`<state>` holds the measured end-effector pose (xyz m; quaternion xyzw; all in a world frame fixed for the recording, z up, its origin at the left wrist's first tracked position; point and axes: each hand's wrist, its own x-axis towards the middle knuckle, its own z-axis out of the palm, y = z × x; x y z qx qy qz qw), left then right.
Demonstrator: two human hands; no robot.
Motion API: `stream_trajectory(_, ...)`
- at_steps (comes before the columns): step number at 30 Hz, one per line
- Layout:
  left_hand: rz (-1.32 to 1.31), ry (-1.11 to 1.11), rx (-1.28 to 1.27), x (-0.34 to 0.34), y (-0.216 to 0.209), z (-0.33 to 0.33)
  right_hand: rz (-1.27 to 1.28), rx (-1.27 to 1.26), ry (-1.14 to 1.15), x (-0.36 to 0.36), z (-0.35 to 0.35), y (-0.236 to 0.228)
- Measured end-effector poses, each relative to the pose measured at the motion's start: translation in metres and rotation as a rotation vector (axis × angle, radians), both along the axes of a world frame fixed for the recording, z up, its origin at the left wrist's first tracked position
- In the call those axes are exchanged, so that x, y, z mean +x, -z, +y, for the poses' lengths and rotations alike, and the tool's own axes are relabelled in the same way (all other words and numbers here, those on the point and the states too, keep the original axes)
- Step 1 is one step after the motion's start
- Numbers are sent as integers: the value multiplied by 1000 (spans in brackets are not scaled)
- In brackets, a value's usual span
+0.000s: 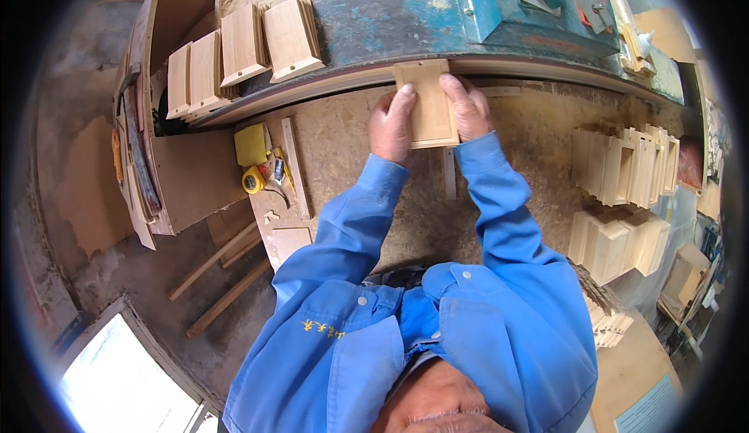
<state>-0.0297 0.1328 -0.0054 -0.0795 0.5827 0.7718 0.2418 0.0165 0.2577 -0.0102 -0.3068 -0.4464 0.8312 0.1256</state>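
Between my two hands is a small, pale wooden panel (431, 109) with a raised border and a small hole near its far edge. My left hand (392, 125) grips its left side, thumb lying on the top face. On the other side, my right hand (470, 109) holds the right edge, thumb also on top. The fingers under the panel are hidden. Its far end overlaps the edge of the machine's long bed (367, 23); whether it touches there I cannot tell.
Stacks of similar panels (290, 39) stand at the far left. Stacked wooden pieces (624, 164) fill the right side. On the board (359, 191) lie a yellow tape measure (253, 179), a yellow pad (251, 145) and a wooden strip (296, 168). A hammer (133, 82) rests farther left.
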Motion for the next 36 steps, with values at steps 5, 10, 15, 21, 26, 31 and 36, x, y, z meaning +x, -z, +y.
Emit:
stream_trajectory(5,-29,8,28,2,-2,3,50,-15,-52,3,7,-5)
stream_trajectory(10,-44,25,56,-8,0,-14,51,55,-33,-8,-9,10)
stream_trajectory(15,-59,47,10,-5,-16,-25,67,130,-113,0,-11,-2)
stream_trajectory(21,216,314,93,32,-61,-77,337,318,-267,64,-26,-51)
stream_trajectory(26,306,455,108,44,-79,-101,370,438,-317,90,-37,-67)
stream_trajectory(31,374,447,160,52,-80,-114,528,455,-327,97,-42,-67)
stream_trajectory(36,441,468,143,59,-79,-118,548,34,-255,95,-45,-63)
